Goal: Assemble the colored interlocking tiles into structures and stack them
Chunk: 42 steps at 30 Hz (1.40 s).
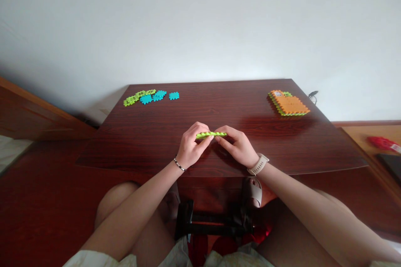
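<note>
Above the front part of the dark wooden table, my left hand (191, 145) and my right hand (236, 144) hold lime-green interlocking tiles (211, 134) between them. The tiles are seen nearly edge-on, with toothed rims, and the fingers hide part of them. I cannot tell whether it is one tile or two joined. My left thumb and fingers pinch the left side. On the right side, my right thumb and fingertips are closed over the edge. Both hands nearly meet in the middle.
Green toothed tiles (140, 96) and blue toothed tiles (153, 97) lie at the table's far left, with one blue tile (174, 96) apart. A stack of orange and green panels (290, 104) sits at the far right. A wall stands behind the table (213, 108).
</note>
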### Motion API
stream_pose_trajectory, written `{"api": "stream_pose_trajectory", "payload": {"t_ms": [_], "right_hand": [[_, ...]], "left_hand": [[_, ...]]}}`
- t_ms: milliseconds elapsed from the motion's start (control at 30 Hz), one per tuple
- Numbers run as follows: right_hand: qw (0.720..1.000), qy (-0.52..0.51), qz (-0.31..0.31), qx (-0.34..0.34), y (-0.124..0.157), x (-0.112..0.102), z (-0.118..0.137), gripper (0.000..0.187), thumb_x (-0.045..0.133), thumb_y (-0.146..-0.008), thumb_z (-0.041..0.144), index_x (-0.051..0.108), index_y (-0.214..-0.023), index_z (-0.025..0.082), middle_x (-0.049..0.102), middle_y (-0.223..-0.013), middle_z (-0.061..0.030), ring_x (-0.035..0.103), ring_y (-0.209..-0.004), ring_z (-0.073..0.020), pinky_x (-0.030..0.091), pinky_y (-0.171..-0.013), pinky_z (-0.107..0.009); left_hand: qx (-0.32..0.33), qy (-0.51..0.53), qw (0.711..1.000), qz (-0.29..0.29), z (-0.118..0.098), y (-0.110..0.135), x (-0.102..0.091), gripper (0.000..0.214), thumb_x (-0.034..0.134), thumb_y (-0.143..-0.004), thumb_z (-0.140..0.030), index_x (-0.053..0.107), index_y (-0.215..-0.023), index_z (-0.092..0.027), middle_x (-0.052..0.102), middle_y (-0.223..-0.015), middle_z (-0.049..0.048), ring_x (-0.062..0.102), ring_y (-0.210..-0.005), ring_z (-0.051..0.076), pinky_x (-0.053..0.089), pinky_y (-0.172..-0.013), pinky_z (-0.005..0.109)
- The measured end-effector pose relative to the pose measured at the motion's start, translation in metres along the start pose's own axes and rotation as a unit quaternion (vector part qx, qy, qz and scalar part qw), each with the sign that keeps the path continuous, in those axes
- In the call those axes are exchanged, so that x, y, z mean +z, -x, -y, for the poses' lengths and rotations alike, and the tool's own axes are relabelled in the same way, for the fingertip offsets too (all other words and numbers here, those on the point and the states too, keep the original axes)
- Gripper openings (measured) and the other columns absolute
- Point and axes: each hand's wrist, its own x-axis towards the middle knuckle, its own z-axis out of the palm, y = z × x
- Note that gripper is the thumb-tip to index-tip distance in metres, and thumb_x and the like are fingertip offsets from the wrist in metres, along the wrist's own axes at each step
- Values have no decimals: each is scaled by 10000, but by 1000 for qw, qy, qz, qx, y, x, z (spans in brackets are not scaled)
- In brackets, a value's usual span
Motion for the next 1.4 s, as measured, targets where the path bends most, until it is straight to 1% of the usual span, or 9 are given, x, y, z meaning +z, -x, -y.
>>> {"api": "stream_pose_trajectory", "payload": {"t_ms": [167,300,433,567,867,967,1067,1267,1400], "right_hand": [[999,-2,-17,46,2,2,-3,213,673,-1046,454,715,-1056,246,759,-929,-33,690,-826,-220,548,-792,-357],[992,-59,-61,95,2,3,-7,273,719,-1003,509,658,-1023,243,673,-806,2,608,-685,-186,509,-648,-322],[985,-112,-77,105,0,4,-9,324,748,-972,547,640,-1031,248,654,-798,7,583,-663,-175,498,-607,-308],[984,-125,-66,107,-1,4,-8,336,760,-961,555,627,-1017,252,645,-799,13,579,-660,-167,489,-592,-298],[988,-105,-17,113,0,2,-5,313,737,-986,535,644,-1021,239,662,-776,16,606,-650,-165,521,-619,-305],[988,-110,-25,105,0,3,-5,318,734,-990,490,664,-1180,245,720,-906,-18,628,-677,-169,549,-640,-320],[987,-119,-43,95,0,4,-5,440,732,-986,458,632,-1373,274,755,-1082,-57,659,-740,-185,573,-644,-329],[991,-98,-25,90,0,-2,-6,392,738,-983,437,710,-1340,277,778,-1067,-42,623,-668,-164,577,-629,-332],[993,-88,-11,83,1,-1,-7,385,707,-1010,415,697,-1374,293,775,-1206,-59,662,-722,-176,604,-675,-346]], "left_hand": [[-127,90,987,45,7,-3,0,231,733,-974,-417,650,-1026,-208,718,-949,32,684,-849,185,540,-788,291],[-167,129,975,67,10,-4,2,269,749,-952,-439,644,-1002,-196,737,-915,35,699,-829,193,549,-755,286],[-176,149,970,74,15,-3,6,289,756,-942,-449,706,-1041,-182,795,-1000,77,745,-884,223,583,-814,320],[-171,126,974,74,20,-1,7,263,740,-951,-427,739,-1033,-177,816,-1019,90,762,-912,234,593,-832,327],[-144,82,983,74,26,-2,2,188,726,-935,-349,656,-870,-187,720,-830,15,657,-739,166,517,-714,278],[-163,100,978,77,21,-4,2,187,732,-930,-364,692,-920,-181,756,-891,40,689,-798,189,541,-756,295],[-185,130,971,76,16,-6,2,235,749,-921,-411,711,-936,-179,781,-932,60,719,-858,216,569,-803,317],[-194,156,962,109,18,-5,-1,275,780,-913,-445,730,-929,-175,785,-929,60,721,-854,221,577,-803,334],[-190,152,964,103,19,-3,-1,277,790,-911,-444,736,-926,-173,788,-936,70,726,-854,226,582,-794,337]]}}
